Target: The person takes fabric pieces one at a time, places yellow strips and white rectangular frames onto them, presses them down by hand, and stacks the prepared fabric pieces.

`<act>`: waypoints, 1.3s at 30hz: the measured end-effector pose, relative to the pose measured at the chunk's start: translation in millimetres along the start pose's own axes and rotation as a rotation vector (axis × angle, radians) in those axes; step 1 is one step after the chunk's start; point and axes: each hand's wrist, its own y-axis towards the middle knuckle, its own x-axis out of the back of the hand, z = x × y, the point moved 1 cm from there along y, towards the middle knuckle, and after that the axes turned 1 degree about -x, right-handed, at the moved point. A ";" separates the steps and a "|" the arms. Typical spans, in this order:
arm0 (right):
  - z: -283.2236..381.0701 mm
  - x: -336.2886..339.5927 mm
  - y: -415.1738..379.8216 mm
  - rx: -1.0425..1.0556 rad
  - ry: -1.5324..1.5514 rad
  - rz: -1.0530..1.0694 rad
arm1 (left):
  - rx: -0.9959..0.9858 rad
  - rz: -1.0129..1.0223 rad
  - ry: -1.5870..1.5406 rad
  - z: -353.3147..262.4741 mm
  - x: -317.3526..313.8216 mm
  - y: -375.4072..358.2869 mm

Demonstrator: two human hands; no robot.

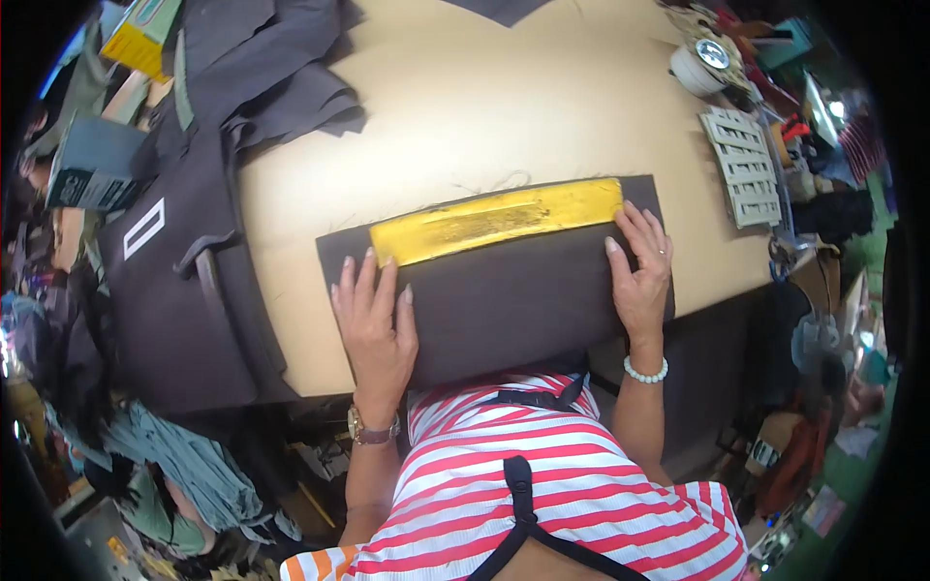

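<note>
A dark fabric panel [513, 310] lies across the front of the table, its near part hanging over the edge toward my lap. Along its far side rests a long yellow strip [572, 205], slightly curved, with a worn, darkened patch in its middle. My left hand [376, 315] lies flat on the fabric with fingers spread, fingertips at the strip's left end. At the opposite end, my right hand [641, 266] has its fingertips right at the strip's corner, thumb apart from the fingers on the fabric. Loose threads [504, 181] trail beyond the strip's far edge.
Dark cloth pieces [291, 77] heap at the back left. A hammer-like tool [208, 271] lies on folded dark fabric [184, 329] with a white rectangle [145, 229]. On the right are a pale slotted rack [741, 167] and a white round container [696, 70].
</note>
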 end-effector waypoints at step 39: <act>3.3 0.0 -0.9 -0.026 0.027 -0.027 | 0.006 0.036 0.035 -2.3 0.5 -0.6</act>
